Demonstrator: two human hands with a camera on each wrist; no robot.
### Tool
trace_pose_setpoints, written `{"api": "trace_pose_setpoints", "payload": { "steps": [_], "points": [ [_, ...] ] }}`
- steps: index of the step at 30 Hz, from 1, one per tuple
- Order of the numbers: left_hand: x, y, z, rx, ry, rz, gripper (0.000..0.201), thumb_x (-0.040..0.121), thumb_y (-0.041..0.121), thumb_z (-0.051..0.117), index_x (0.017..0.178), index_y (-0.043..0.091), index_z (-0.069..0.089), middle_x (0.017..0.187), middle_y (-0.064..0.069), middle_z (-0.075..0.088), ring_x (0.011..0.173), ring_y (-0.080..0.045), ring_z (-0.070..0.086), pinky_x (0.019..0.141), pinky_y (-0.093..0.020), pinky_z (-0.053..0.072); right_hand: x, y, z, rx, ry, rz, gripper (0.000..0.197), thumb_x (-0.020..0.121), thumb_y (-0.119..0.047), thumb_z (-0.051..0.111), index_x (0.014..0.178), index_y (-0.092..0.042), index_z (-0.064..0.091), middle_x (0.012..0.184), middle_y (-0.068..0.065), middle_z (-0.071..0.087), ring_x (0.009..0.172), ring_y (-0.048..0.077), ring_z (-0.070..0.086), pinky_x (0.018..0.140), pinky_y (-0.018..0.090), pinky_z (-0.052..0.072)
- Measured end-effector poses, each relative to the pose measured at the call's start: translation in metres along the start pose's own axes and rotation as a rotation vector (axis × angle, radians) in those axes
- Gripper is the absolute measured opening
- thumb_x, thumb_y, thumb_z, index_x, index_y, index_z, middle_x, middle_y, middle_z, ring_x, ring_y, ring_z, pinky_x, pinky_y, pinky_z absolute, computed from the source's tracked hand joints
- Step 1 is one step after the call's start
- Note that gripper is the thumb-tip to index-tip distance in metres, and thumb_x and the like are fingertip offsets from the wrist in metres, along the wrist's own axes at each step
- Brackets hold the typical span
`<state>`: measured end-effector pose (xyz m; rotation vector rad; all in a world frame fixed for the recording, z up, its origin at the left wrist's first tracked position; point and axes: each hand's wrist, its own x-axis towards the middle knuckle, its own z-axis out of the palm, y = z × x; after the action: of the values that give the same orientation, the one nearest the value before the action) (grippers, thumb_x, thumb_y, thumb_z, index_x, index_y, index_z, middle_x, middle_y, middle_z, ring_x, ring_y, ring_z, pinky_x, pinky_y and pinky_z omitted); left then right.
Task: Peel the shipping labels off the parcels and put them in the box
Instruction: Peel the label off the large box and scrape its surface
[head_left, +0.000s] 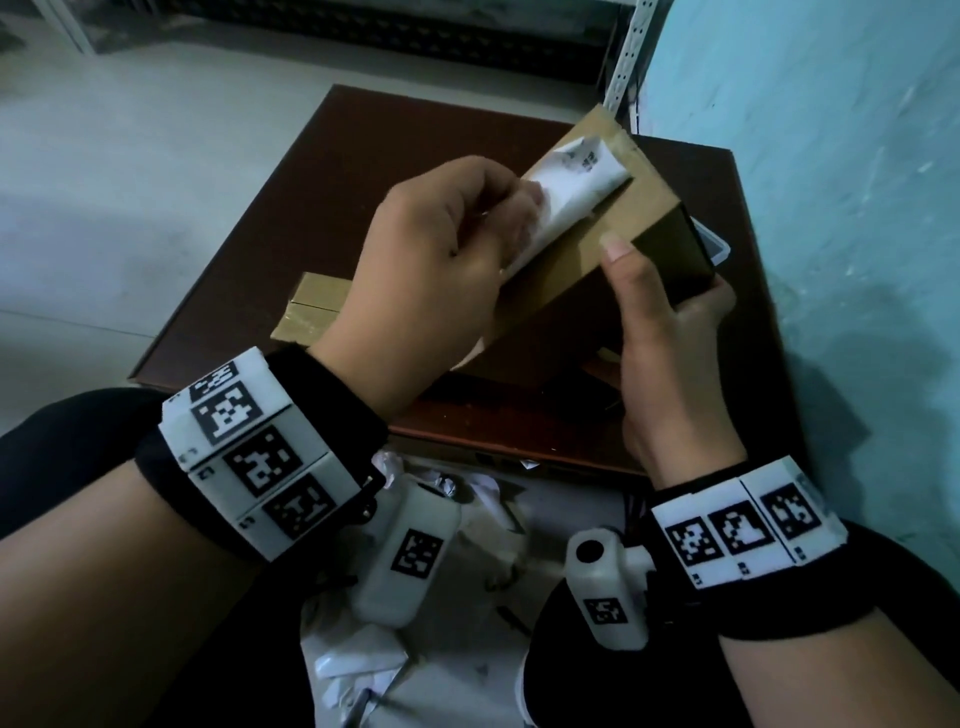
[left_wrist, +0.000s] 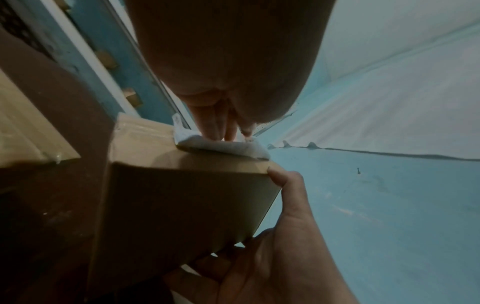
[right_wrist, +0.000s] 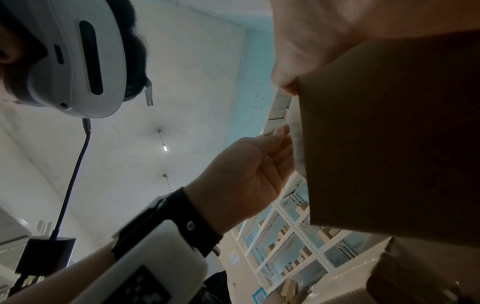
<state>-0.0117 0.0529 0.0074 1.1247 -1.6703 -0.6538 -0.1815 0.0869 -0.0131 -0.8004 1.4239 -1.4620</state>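
A brown cardboard parcel (head_left: 587, 260) is held tilted above a dark brown table (head_left: 291, 218). My right hand (head_left: 670, 322) grips its near right corner, thumb on the top face and fingers under the side. A white shipping label (head_left: 566, 187) is half lifted from the parcel's top and curls back. My left hand (head_left: 457, 249) pinches the label's near end. In the left wrist view the label (left_wrist: 223, 147) sits folded on the parcel (left_wrist: 176, 201) under my fingertips (left_wrist: 221, 127). In the right wrist view the parcel (right_wrist: 389, 133) fills the right side.
A second taped parcel (head_left: 311, 312) lies flat on the table behind my left wrist. Crumpled peeled labels (head_left: 363, 660) lie in a heap below the table's near edge, between my knees. A blue wall (head_left: 841, 208) stands close on the right. Metal shelving (head_left: 628, 57) rises at the back.
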Motion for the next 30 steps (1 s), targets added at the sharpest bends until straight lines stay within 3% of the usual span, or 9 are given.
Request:
{"api": "trace_pose_setpoints", "payload": {
  "steps": [2,6,11,14,17,20,23,27,30],
  "points": [
    [0.0,0.003,0.0,-0.043,0.01,-0.007,0.022,0.103,0.025,0.063,0.113,0.01,0.076,0.107,-0.006,0.077,0.1,-0.02,0.073,0.086,-0.049,0.06,-0.004,0.001,0.002,-0.009,0.007,-0.044,0.123,0.058,-0.059,0.093,0.151,-0.025,0.021,0.138,0.001,0.061,0.121,0.017,0.071,0.093,0.042,0.066],
    [-0.001,0.008,-0.004,-0.046,0.036,0.13,0.043,0.099,0.032,0.071,0.13,0.002,0.068,0.126,-0.008,0.073,0.119,-0.014,0.07,0.097,-0.039,0.059,-0.014,0.003,0.007,0.031,-0.084,-0.103,0.111,0.07,-0.046,0.096,0.148,-0.029,0.019,0.144,0.004,0.056,0.126,0.017,0.069,0.097,0.041,0.064],
    [0.003,0.012,-0.015,-0.082,0.014,0.188,0.026,0.099,0.025,0.071,0.121,0.013,0.072,0.126,-0.006,0.072,0.121,-0.011,0.069,0.095,-0.037,0.061,-0.006,-0.008,0.004,0.195,-0.066,-0.039,0.091,0.082,-0.062,0.076,0.151,-0.016,0.037,0.129,0.005,0.073,0.113,0.025,0.078,0.095,0.054,0.064],
    [0.003,0.007,-0.017,0.001,0.047,0.2,0.019,0.099,0.022,0.069,0.113,0.011,0.077,0.118,-0.007,0.075,0.113,-0.013,0.071,0.091,-0.04,0.061,0.001,-0.011,-0.003,-0.075,-0.104,-0.014,0.106,0.063,-0.088,0.073,0.144,-0.022,0.054,0.125,-0.002,0.075,0.109,0.017,0.077,0.084,0.039,0.064],
    [0.004,0.001,-0.017,0.115,-0.017,0.235,0.019,0.101,0.016,0.066,0.11,0.004,0.078,0.113,-0.007,0.075,0.103,-0.014,0.072,0.087,-0.04,0.059,0.004,-0.01,-0.009,-0.174,-0.138,0.005,0.099,0.061,-0.081,0.074,0.14,-0.023,0.058,0.121,-0.004,0.077,0.099,0.012,0.079,0.066,0.025,0.06],
    [0.001,0.001,-0.011,0.198,-0.09,0.272,0.015,0.102,0.012,0.063,0.109,0.003,0.073,0.111,-0.008,0.072,0.099,-0.019,0.069,0.081,-0.044,0.058,0.009,-0.011,-0.014,-0.12,-0.148,-0.015,0.105,0.064,-0.073,0.08,0.154,-0.035,0.042,0.131,-0.005,0.072,0.105,0.017,0.079,0.07,0.033,0.064],
    [-0.002,0.005,-0.009,0.246,-0.13,0.283,0.02,0.105,0.019,0.058,0.112,0.004,0.069,0.11,-0.007,0.071,0.099,-0.021,0.067,0.079,-0.046,0.056,0.009,-0.011,-0.016,-0.153,-0.198,0.017,0.101,0.058,-0.078,0.077,0.148,-0.043,0.045,0.129,-0.006,0.071,0.102,0.014,0.08,0.073,0.04,0.066],
    [-0.003,0.005,-0.01,0.165,-0.129,0.253,0.023,0.106,0.023,0.058,0.113,0.003,0.069,0.109,-0.005,0.071,0.097,-0.018,0.068,0.08,-0.042,0.056,0.007,-0.014,-0.019,-0.152,-0.174,0.061,0.1,0.051,-0.077,0.079,0.137,-0.037,0.046,0.127,-0.003,0.07,0.099,0.015,0.081,0.072,0.043,0.067],
    [-0.004,0.007,-0.008,0.028,-0.113,0.134,0.017,0.107,0.014,0.057,0.11,0.003,0.069,0.104,-0.006,0.073,0.095,-0.019,0.07,0.081,-0.048,0.057,0.008,-0.017,-0.02,-0.1,-0.17,0.088,0.105,0.052,-0.069,0.086,0.142,-0.031,0.048,0.132,0.004,0.07,0.1,0.023,0.081,0.069,0.045,0.067]
  ]
}}
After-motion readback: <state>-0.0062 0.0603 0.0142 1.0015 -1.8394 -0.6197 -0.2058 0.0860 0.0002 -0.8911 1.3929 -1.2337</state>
